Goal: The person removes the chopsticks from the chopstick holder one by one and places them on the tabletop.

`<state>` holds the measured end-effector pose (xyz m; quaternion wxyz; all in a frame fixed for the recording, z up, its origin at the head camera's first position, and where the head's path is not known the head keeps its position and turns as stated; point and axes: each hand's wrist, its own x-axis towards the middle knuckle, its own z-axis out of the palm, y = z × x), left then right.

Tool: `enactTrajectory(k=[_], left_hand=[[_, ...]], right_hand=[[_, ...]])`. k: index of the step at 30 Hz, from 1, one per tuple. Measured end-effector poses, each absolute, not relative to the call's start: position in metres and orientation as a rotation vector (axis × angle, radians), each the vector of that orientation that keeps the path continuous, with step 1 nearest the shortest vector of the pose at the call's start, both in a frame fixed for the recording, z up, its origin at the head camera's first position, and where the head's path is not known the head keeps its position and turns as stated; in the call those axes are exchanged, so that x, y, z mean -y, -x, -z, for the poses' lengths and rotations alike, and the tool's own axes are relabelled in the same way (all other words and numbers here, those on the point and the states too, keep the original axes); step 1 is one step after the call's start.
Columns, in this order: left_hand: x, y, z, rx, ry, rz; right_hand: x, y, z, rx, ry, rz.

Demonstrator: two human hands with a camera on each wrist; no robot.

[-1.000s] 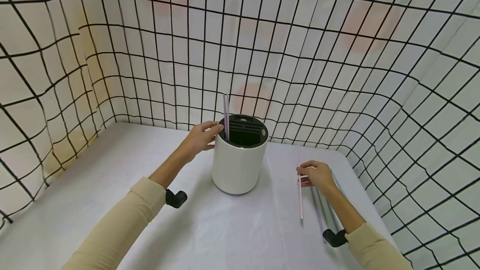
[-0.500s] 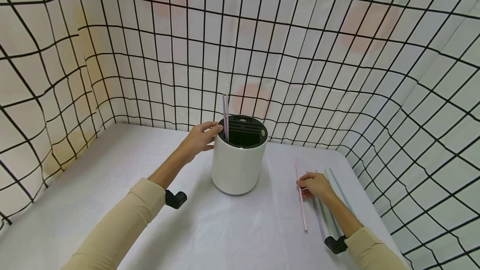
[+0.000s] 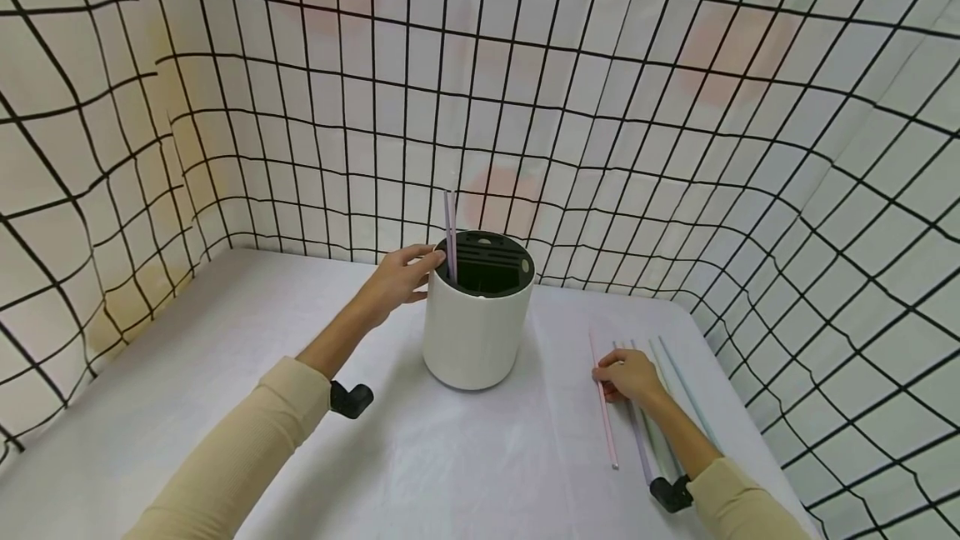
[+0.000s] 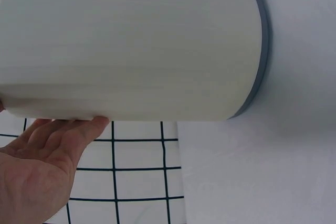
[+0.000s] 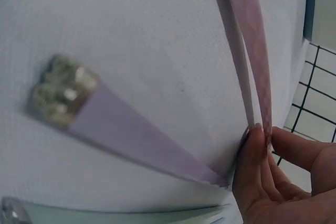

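Observation:
A white round utensil holder (image 3: 474, 340) with a black slotted top stands mid-table. My left hand (image 3: 401, 280) grips its left side, thumb at the rim; in the left wrist view the fingertips press the holder's wall (image 4: 131, 40). Two pinkish-purple chopsticks (image 3: 452, 232) stick up from its left part. My right hand (image 3: 628, 377) pinches a slim pink chopstick (image 3: 608, 432) between thumb and fingers, low over the table. Its silver end cap shows in the right wrist view, where a purple chopstick (image 5: 131, 129) with a patterned metal cap lies beside it.
Further chopsticks lie by and under my right forearm, among them a pale blue one (image 3: 688, 394) and a green one (image 5: 94, 216). Black wire mesh (image 3: 495, 115) borders the white table (image 3: 465, 473) at the back and both sides.
My right hand has come down and toward me with the pink chopstick, more in the first half second. The left hand and the holder have stayed in place.

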<state>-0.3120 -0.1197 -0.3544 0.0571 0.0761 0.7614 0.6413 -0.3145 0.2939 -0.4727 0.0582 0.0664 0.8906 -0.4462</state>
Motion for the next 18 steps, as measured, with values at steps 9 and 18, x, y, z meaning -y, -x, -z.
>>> enactTrajectory(k=[9, 18], left_hand=[[0.120, 0.313, 0.356, -2.299, -0.240, -1.956], [0.121, 0.315, 0.357, -2.299, -0.251, -1.958]], right_hand=[[-0.296, 0.314, 0.471, -2.692, -0.161, 1.367], [-0.288, 0.316, 0.436, -2.751, -0.091, 1.350]])
